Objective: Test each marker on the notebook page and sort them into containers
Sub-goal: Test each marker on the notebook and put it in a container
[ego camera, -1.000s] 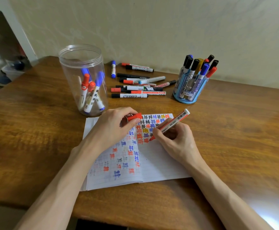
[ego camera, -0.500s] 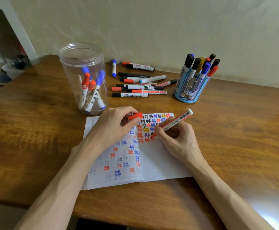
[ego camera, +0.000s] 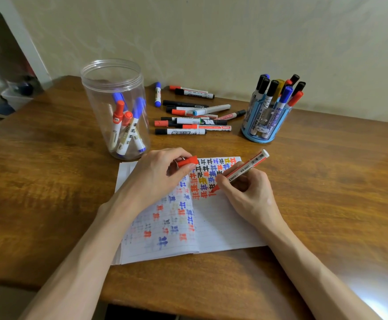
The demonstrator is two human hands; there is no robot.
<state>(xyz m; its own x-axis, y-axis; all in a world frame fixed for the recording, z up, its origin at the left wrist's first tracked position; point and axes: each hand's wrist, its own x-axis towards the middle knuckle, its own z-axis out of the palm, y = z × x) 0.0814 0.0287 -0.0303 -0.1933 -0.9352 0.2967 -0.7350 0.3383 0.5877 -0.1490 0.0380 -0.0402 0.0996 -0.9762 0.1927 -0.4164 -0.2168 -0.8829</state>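
Warm brown wooden table (ego camera: 50, 181) runs back to a pale wall, and the dim doorway at far left is too blurred to read. Both my forearms are cut off at the bottom edge. My left hand (ego camera: 156, 179) covers the upper part of the left page of the notebook (ego camera: 223, 227), resting on the paper and pinching the red cap (ego camera: 187, 161) between thumb and fingertips. My right hand (ego camera: 246, 192) is curled round the red marker (ego camera: 243, 169) in a writing grip, my fingers hiding the barrel just above the nib. The marker's long axis slants, nib down and left on the right page below the rows of coloured marks, white tail up and right toward the blue pen holder (ego camera: 264, 125) full of upright markers. The clear jar (ego camera: 117, 107) stands just beyond the notebook's left corner with a few markers leaning inside; the loose markers (ego camera: 188, 118) lie between jar and holder. Against a second ago, both grips are unchanged; the tail seems, as far as I can judge, to have swung slightly right, and the nib has barely moved.
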